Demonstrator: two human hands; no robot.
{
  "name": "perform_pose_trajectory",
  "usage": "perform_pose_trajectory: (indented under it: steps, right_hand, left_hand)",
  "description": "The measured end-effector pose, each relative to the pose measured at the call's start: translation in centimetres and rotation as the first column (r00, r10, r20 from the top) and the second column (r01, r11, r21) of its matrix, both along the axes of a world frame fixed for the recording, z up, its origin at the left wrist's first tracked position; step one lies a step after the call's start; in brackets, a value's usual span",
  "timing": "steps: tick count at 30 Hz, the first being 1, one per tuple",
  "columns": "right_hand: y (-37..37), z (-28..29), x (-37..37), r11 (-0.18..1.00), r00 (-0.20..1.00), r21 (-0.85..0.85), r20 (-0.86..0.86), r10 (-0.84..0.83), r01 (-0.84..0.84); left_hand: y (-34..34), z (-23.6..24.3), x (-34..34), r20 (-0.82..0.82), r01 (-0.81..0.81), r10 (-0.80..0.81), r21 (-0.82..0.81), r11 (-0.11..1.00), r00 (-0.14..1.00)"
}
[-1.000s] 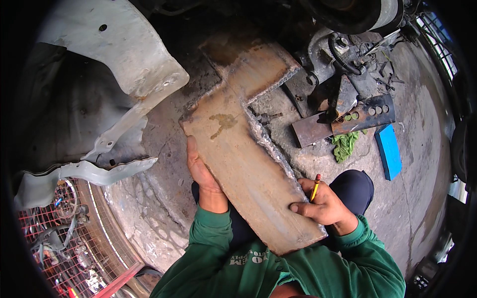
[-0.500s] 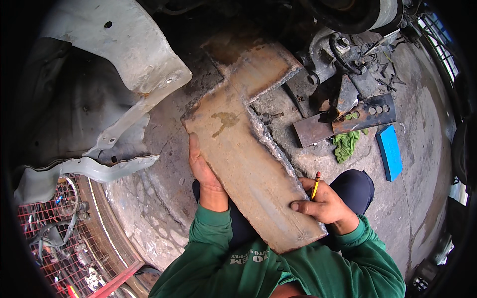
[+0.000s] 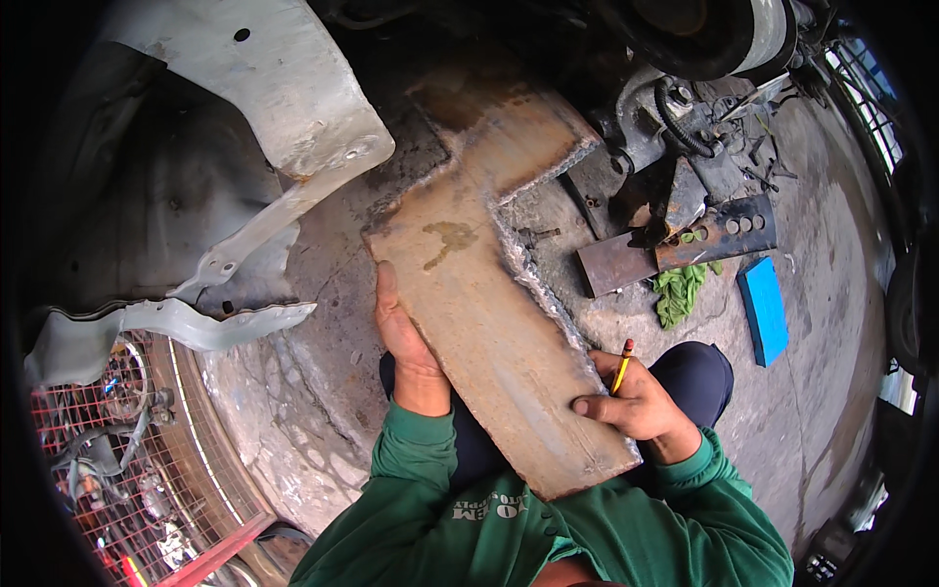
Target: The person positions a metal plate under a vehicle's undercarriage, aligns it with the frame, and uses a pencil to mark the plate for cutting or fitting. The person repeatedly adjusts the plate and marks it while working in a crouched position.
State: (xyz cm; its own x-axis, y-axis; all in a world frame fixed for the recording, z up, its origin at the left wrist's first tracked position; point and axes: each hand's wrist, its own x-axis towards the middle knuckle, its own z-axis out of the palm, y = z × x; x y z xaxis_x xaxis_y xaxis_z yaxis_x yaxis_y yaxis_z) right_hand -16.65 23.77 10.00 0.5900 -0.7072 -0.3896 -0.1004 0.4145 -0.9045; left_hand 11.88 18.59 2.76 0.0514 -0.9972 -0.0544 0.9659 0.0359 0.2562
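A long rusty steel plate point(image 3: 489, 303) with rough cut edges and notched sides slants across the middle, its near end over my lap. Along its left edge my left hand point(image 3: 403, 338) is closed on the plate, the thumb lying up the side and the other fingers hidden beneath. My right hand point(image 3: 636, 399) grips the right edge near the close end, thumb on top. A yellow pencil point(image 3: 621, 368) with a reddish end sticks up between the fingers of that same hand. A dark wet-looking stain marks the plate's upper surface.
Pale sheet-metal vehicle panels point(image 3: 284, 108) jut in at left. To the right lie a perforated steel piece point(image 3: 719, 233), a green rag point(image 3: 677, 293) and a blue box point(image 3: 764, 311) on the concrete floor point(image 3: 743, 430). A red wire-mesh crate point(image 3: 127, 460) holds parts at lower left.
The view has shifted slightly, so the surroundings sit a little differently. Both hands keep the same hold on the steel plate, and the pencil stays in the right one.
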Motion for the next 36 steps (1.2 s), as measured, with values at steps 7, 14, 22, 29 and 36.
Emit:
perform_pose_trajectory:
  steps: [7, 14, 22, 29, 36]
  right_hand:
    - [0.2, -0.7, 0.0, 1.000, 1.000, -0.003, 0.005, -0.023, 0.023]
    - [0.2, -1.1, -0.4, 0.999, 1.000, -0.053, -0.014, -0.013, 0.012]
    - [0.4, -1.2, -0.4, 0.998, 1.000, -0.058, -0.009, -0.021, 0.020]
    - [0.4, -1.0, -0.4, 0.998, 1.000, -0.061, -0.010, -0.012, 0.011]
    - [0.5, -1.0, -0.3, 0.999, 1.000, -0.036, 0.011, -0.027, 0.027]
  left_hand:
    - [0.0, -0.4, 0.3, -0.003, -0.006, 0.006, 0.046, 0.999, 1.000]
    - [0.0, -0.2, 0.0, -0.085, 0.024, -0.025, -0.011, 1.000, 0.996]
    - [0.1, -0.3, 0.0, -0.107, 0.031, -0.031, 0.002, 1.000, 0.994]
    - [0.1, 0.0, -0.2, -0.085, 0.011, -0.011, 0.006, 1.000, 0.996]
    - [0.2, -0.2, -0.1, -0.108, 0.023, -0.024, -0.014, 1.000, 0.994]
